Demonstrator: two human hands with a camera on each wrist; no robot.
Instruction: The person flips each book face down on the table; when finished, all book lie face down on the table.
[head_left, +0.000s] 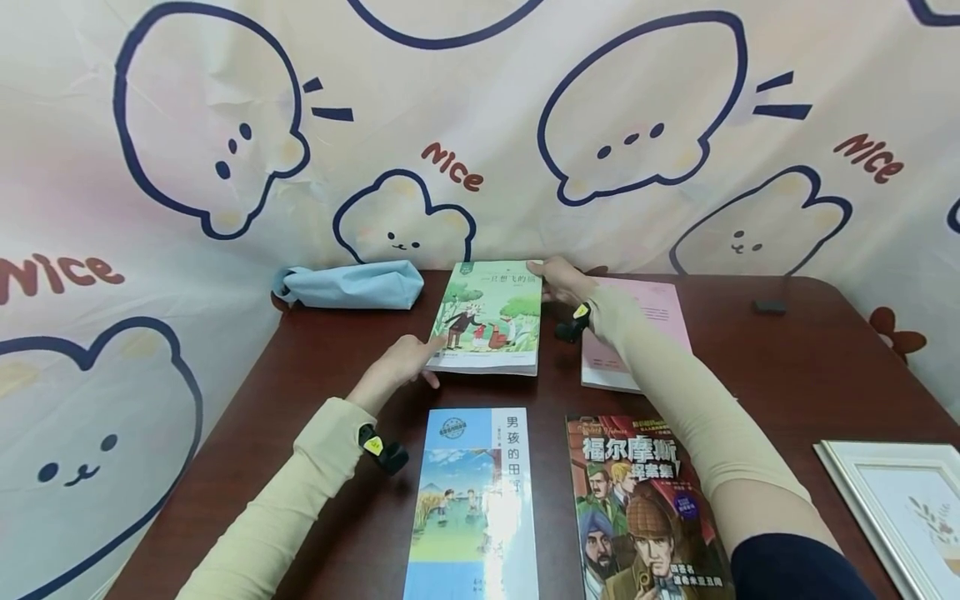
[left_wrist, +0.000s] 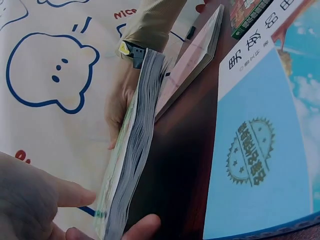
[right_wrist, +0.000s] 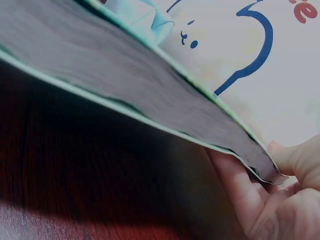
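Note:
A green book [head_left: 491,321] with figures and trees on its cover is held between both hands at the far middle of the table. My left hand [head_left: 401,360] grips its near left corner, thumb on the cover and fingers below. At its far right corner my right hand [head_left: 566,282] pinches the book, as the right wrist view shows with thumb above and fingers [right_wrist: 240,192] under it. In that view the book's page block [right_wrist: 125,65] is raised off the table. A pink book [head_left: 600,354] lies just right, partly behind the right forearm.
Nearer me lie a blue book [head_left: 457,500] and a dark comic-style book [head_left: 630,517]. A light blue pouch [head_left: 352,285] sits at the back left. A white picture frame [head_left: 892,508] lies at the right edge, and a small dark object [head_left: 769,307] at the back right.

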